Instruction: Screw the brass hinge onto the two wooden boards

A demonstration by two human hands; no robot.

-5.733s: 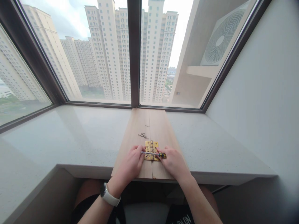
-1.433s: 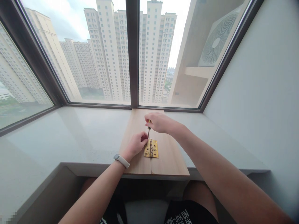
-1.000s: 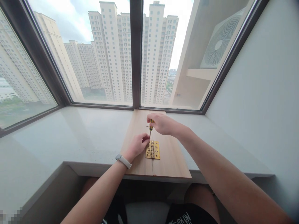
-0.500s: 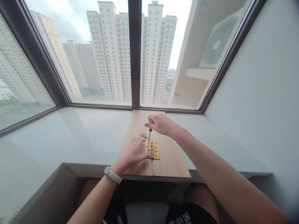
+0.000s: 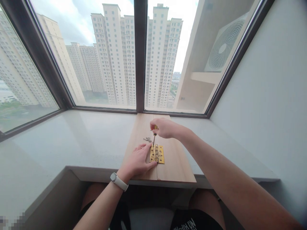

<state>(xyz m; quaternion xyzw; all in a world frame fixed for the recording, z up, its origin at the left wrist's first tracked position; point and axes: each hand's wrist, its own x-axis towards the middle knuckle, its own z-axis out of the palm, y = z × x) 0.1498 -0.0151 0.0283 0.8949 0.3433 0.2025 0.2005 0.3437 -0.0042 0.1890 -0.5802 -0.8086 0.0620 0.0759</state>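
A brass-coloured hinge [image 5: 161, 155] lies unfolded across the seam between two pale wooden boards [image 5: 176, 169]. My left hand [image 5: 139, 160] rests on the left board, its thumb at the near end of the hinge's left leaf and a fingertip at the far end, holding it in place. Closed around the yellow-and-black handle of a screwdriver [image 5: 154, 139] is my right hand [image 5: 165, 127]. The screwdriver stands nearly upright, its tip at the far hole of the left leaf. Whether a screw sits under the tip is too small to tell. Several loose screws [image 5: 147, 139] lie just beyond my left fingers.
The boards lie on a white windowsill [image 5: 96, 140] and stick out slightly past its front edge. Dark window frames [image 5: 140, 64] rise behind, and a white wall [image 5: 263, 95] stands at right. My legs are below the sill.
My right hand's grip on the screwdriver handle has turned, with the fingers now more curled over it. My left hand has shifted slightly right against the hinge. The view has tilted a little.
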